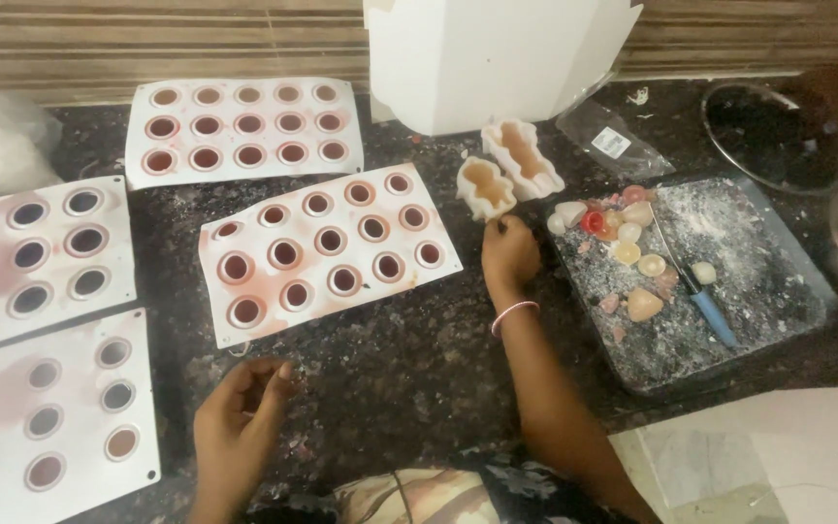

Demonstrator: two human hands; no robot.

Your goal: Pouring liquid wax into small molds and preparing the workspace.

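Note:
My right hand (509,250) reaches forward over the dark stone counter, its fingers pinched on the lower edge of a small cream mould piece (484,186). A second, longer cream mould piece (522,155) lies just behind it. My left hand (238,427) hovers near the counter's front edge with its fingers curled loosely and nothing in it. It is just below a white silicone mould sheet (326,250) with several round, pink-stained cavities.
More white mould sheets lie at the back (241,129) and down the left side (39,254) (46,417). A dark tray (720,281) on the right holds small shell-like castings, white powder and a blue-handled knife (702,296). A white container (492,58) stands at the back.

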